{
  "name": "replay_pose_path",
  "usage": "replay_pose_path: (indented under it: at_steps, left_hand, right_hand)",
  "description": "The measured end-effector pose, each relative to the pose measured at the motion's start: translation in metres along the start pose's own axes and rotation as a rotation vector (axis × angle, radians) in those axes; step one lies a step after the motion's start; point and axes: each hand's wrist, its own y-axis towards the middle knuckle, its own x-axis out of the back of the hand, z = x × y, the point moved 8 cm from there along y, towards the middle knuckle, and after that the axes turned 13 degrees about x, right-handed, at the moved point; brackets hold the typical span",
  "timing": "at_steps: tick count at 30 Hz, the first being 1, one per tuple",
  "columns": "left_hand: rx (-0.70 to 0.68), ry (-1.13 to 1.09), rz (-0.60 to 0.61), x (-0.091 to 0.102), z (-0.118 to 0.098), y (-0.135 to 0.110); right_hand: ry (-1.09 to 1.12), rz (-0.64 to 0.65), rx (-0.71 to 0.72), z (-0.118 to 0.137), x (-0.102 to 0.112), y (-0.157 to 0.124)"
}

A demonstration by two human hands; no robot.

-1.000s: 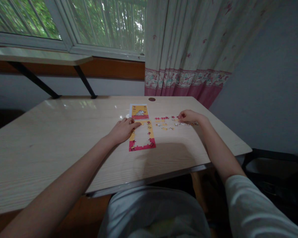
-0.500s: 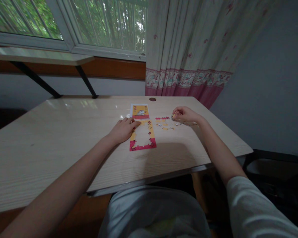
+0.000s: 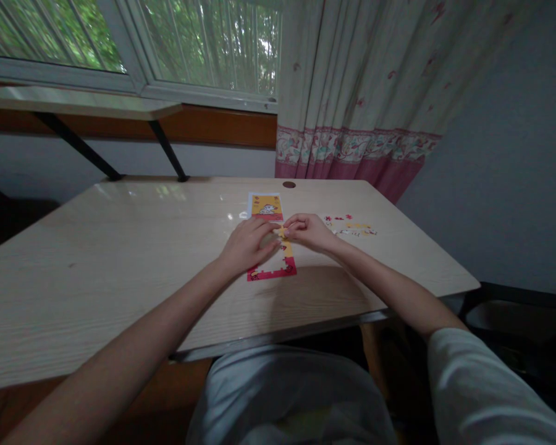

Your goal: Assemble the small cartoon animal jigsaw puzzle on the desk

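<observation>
Two hands together over frame point(image 3: 272, 272), mid-desk point(image 3: 120, 247). Right hand point(image 3: 308, 230): fingers pinched shut on small yellow piece point(image 3: 282, 232), right at frame's right edge. Left hand point(image 3: 249, 244) flat on frame, fingers loose, gripping nothing, tips just beside piece. Loose pieces point(image 3: 349, 225) off right; card point(image 3: 265, 206) behind frame.

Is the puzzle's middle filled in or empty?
Empty: the puzzle is only a red-and-yellow border with bare table inside; loose pieces lie beside it. Left hand and right hand cover its top.
</observation>
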Motion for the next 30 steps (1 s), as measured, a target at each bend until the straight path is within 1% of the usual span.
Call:
replay_pose_path:
  at_steps: [3, 5, 7, 13, 17, 20, 24, 30]
  left_hand:
    - [-0.002, -0.023, -0.058, 0.006, -0.002, 0.0]
    - [0.007, -0.021, -0.07, 0.007, 0.0, 0.0]
    - [0.028, -0.02, -0.062, 0.007, 0.003, 0.0]
    - [0.102, -0.074, -0.076, 0.007, 0.016, 0.0]
    - [0.088, -0.103, -0.103, 0.009, 0.016, -0.001]
    - [0.056, -0.117, -0.123, 0.011, 0.012, -0.002]
    - [0.067, -0.118, -0.113, 0.011, 0.012, -0.001]
    - [0.101, -0.113, -0.091, 0.008, 0.016, -0.001]
  right_hand:
    - [-0.024, -0.005, 0.007, 0.001, -0.003, -0.001]
    - [-0.066, 0.002, 0.01, 0.003, -0.004, -0.002]
    - [-0.152, 0.005, 0.051, 0.009, -0.003, -0.003]
    - [-0.648, 0.001, 0.293, 0.04, 0.002, -0.009]
    - [-0.885, 0.054, 0.409, 0.05, -0.003, -0.011]
    - [-0.956, 0.068, 0.465, 0.053, -0.005, -0.012]
    - [-1.005, 0.065, 0.538, 0.059, -0.007, -0.015]
    - [-1.053, 0.094, 0.545, 0.059, -0.009, -0.016]
